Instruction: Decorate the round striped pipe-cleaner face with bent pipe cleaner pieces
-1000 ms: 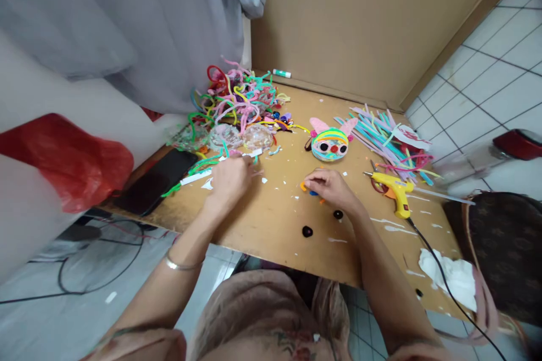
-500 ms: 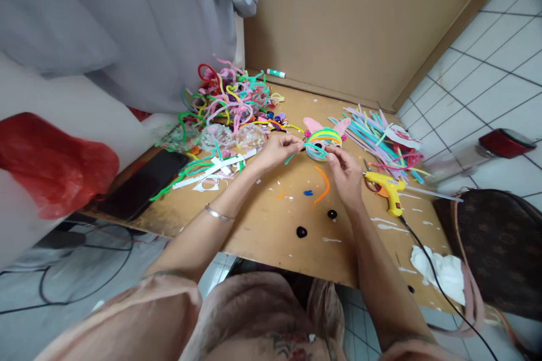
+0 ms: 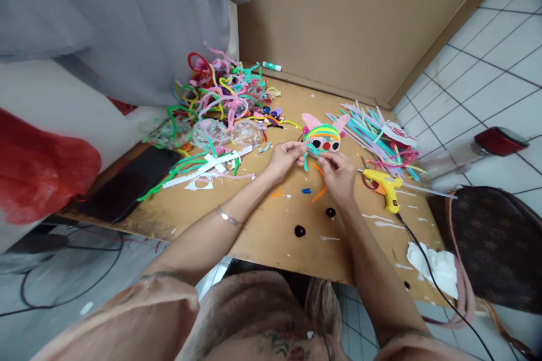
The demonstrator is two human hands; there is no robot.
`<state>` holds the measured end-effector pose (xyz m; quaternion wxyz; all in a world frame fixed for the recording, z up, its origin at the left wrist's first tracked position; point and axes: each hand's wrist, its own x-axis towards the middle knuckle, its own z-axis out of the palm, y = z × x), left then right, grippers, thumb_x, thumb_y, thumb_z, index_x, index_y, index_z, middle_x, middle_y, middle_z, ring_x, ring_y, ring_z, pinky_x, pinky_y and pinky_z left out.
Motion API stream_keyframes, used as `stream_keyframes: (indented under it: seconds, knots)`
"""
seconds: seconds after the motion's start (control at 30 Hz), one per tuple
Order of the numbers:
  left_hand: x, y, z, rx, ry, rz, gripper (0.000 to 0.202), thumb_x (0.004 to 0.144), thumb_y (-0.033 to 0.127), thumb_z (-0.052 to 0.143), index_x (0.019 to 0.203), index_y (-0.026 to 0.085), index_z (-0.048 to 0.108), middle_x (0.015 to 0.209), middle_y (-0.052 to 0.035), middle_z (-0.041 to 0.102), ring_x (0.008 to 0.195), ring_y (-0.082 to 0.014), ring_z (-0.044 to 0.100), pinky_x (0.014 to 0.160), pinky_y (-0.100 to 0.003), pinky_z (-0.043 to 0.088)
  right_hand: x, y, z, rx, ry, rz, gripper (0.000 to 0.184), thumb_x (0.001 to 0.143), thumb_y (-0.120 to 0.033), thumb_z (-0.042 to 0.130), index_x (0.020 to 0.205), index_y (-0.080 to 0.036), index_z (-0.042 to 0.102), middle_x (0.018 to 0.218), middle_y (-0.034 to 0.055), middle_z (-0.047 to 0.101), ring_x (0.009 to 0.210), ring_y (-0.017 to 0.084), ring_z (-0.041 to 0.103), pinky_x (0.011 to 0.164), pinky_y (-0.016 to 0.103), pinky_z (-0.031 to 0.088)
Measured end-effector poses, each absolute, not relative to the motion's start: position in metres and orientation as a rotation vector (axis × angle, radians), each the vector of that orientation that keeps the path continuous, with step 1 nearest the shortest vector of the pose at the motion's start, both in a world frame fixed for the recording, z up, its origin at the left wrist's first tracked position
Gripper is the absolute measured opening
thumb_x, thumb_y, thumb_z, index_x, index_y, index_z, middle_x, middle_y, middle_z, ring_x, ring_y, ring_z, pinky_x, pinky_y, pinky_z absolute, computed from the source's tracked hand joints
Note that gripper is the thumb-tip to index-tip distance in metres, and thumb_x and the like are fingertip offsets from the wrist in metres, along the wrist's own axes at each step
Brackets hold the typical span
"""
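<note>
Both hands meet over the middle of the wooden table (image 3: 262, 225). My left hand (image 3: 284, 159) pinches a short teal pipe cleaner (image 3: 308, 153), and my right hand (image 3: 337, 174) pinches its other end, with an orange pipe cleaner (image 3: 318, 180) under the fingers. Just beyond the fingertips lies a round striped pipe-cleaner face (image 3: 323, 136) with pink ears, black eyes and a red nose.
A tangled pile of pipe cleaners (image 3: 220, 93) lies far left, straight cut ones (image 3: 375, 135) far right. A yellow glue gun (image 3: 383, 185) with cord sits right of my right hand. Two black buttons (image 3: 300, 230), a phone (image 3: 127, 183), white paper strips (image 3: 207, 166), a tissue (image 3: 438, 264), a brown bag (image 3: 499, 248).
My left hand moved from the paper strips to the centre with a teal piece. My right hand left the orange and blue bits and rose to join it near the face.
</note>
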<state>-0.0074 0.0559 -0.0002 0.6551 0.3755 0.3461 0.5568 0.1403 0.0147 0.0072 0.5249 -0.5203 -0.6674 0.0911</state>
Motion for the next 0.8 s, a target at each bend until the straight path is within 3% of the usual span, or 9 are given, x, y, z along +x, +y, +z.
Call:
stream_keyframes:
  seconds: [0.27, 0.57, 0.8]
  knots:
    - [0.0, 0.058, -0.004, 0.736, 0.74, 1.228, 0.018, 0.071, 0.015, 0.081, 0.078, 0.01, 0.064, 0.06, 0.0017, 0.065, 0.051, -0.0059, 0.059, 0.055, -0.018, 0.05, 0.137, 0.019, 0.004, -1.25, -1.508, 0.219, 0.017, 0.082, -0.031, 0.061, 0.085, -0.02, 0.073, 0.081, 0.0044, 0.07, 0.069, 0.016, 0.061, 0.066, 0.031, 0.052]
    - [-0.009, 0.057, -0.009, 0.613, 0.508, 1.073, 0.025, 0.068, 0.019, 0.084, 0.081, 0.011, 0.065, 0.074, 0.0007, 0.07, 0.053, -0.003, 0.057, 0.049, -0.014, 0.043, 0.122, 0.013, 0.002, -1.235, -1.305, 0.731, 0.025, 0.07, -0.042, 0.07, 0.08, -0.019, 0.07, 0.07, 0.0025, 0.072, 0.059, 0.015, 0.063, 0.06, 0.03, 0.054]
    - [-0.009, 0.056, -0.011, 0.562, 0.441, 1.041, 0.02, 0.067, 0.011, 0.083, 0.073, 0.01, 0.064, 0.073, -0.0002, 0.069, 0.059, -0.0034, 0.06, 0.059, -0.015, 0.048, 0.125, 0.015, 0.003, -1.251, -1.287, 0.787, 0.025, 0.068, -0.041, 0.072, 0.078, -0.019, 0.072, 0.069, 0.0025, 0.074, 0.058, 0.015, 0.064, 0.055, 0.029, 0.053]
